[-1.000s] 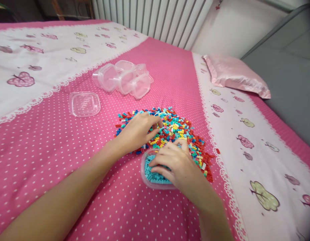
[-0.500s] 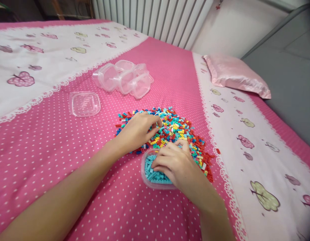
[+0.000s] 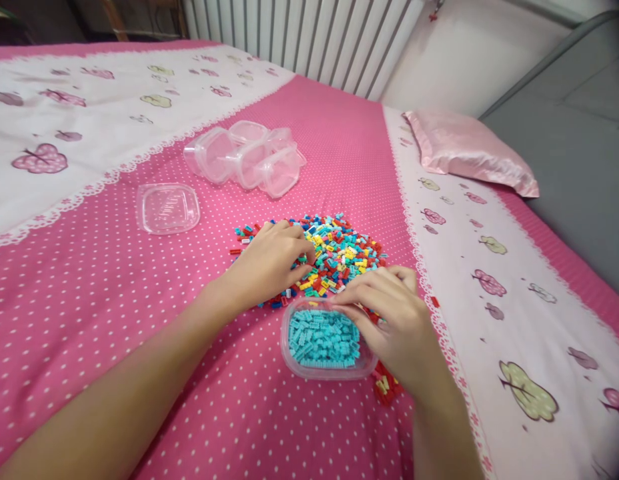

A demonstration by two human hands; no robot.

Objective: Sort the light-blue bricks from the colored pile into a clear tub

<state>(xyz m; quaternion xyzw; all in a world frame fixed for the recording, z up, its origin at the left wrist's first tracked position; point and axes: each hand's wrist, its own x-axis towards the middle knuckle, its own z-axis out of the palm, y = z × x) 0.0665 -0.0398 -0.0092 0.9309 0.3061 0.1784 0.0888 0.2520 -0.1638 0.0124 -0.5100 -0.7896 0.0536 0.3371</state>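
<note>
A heap of small coloured bricks (image 3: 342,248) lies on the pink dotted bedspread (image 3: 89,300). In front of it stands a clear plastic tub (image 3: 289,357) filled with light-blue bricks (image 3: 322,339). My left hand (image 3: 269,263) rests on the left side of the heap, fingers curled and pinching among the bricks; what it holds is hidden. My right hand (image 3: 397,317) lies at the tub's right rim, over the heap's near edge, fingers bent together pointing left.
A clear lid (image 3: 168,207) lies to the left on the spread. Several empty clear tubs (image 3: 244,158) are bunched behind the heap. A pink pillow (image 3: 469,153) lies at the right, a radiator (image 3: 309,37) stands at the back, and a grey headboard (image 3: 579,133) rises at the far right.
My right hand has moved off the tub to its right rim, uncovering the light-blue bricks inside. My left hand has stayed on the heap, shifting slightly.
</note>
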